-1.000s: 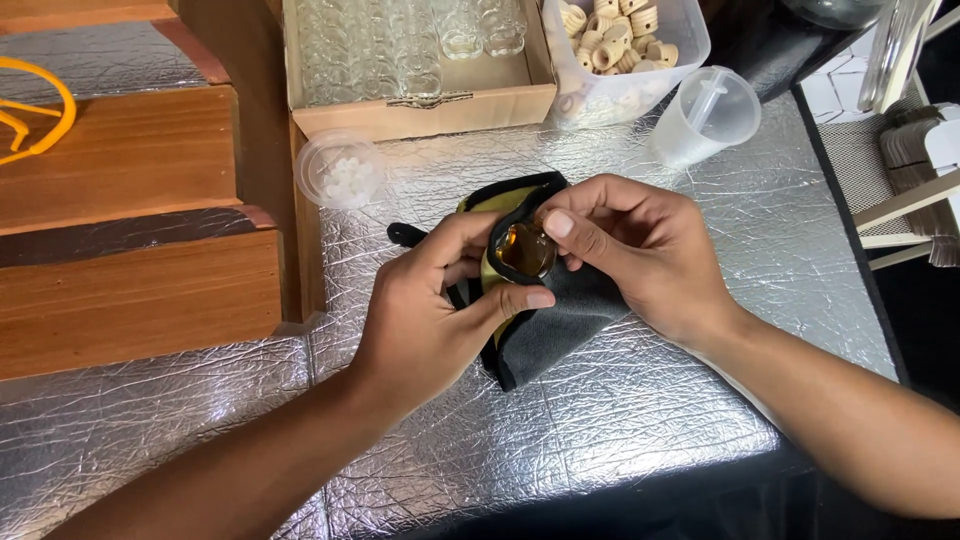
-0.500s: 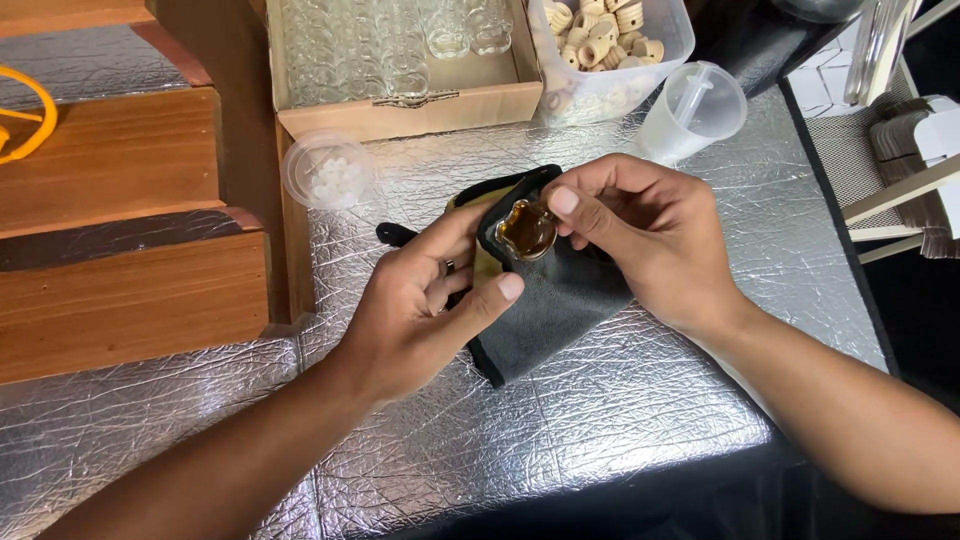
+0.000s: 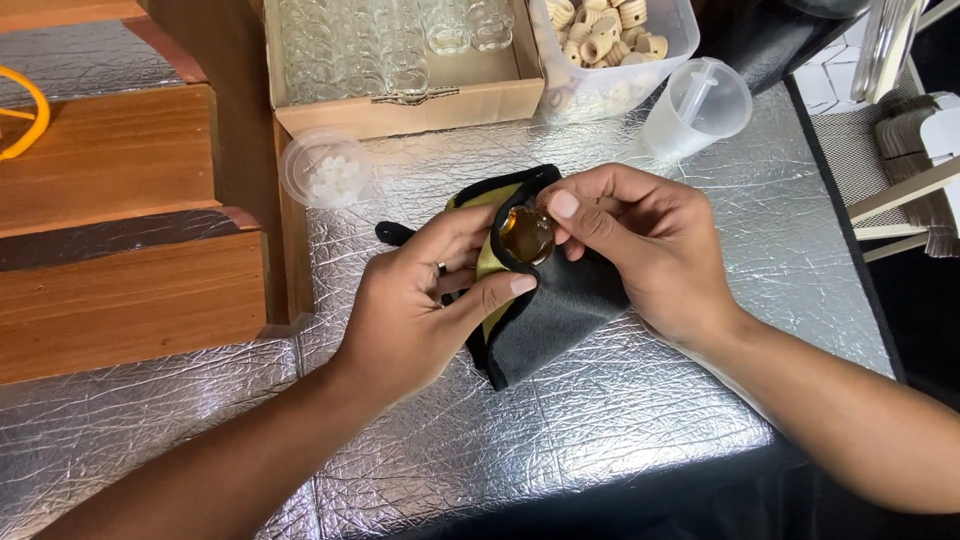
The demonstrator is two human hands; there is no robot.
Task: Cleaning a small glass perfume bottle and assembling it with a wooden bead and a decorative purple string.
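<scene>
A small glass bottle [image 3: 526,233] filled with amber liquid is pinched between the fingers of both hands over the middle of the foil-covered table [image 3: 620,420]. My right hand [image 3: 650,250] grips it from the right, thumb on its top. My left hand [image 3: 420,300] supports it from the left and also holds a black cloth [image 3: 555,310] with a yellow inner side, which lies wrapped under the bottle and on the table.
A cardboard box [image 3: 410,100] of empty glass bottles stands at the back, with a clear tub of wooden stoppers [image 3: 610,40] to its right. A small round lidded cup [image 3: 325,170] and a plastic measuring cup [image 3: 700,105] sit close by. Wooden steps [image 3: 120,250] rise at left.
Both hands have turned the bottle slightly against the cloth while staying in the same spot. The view has shifted a little.
</scene>
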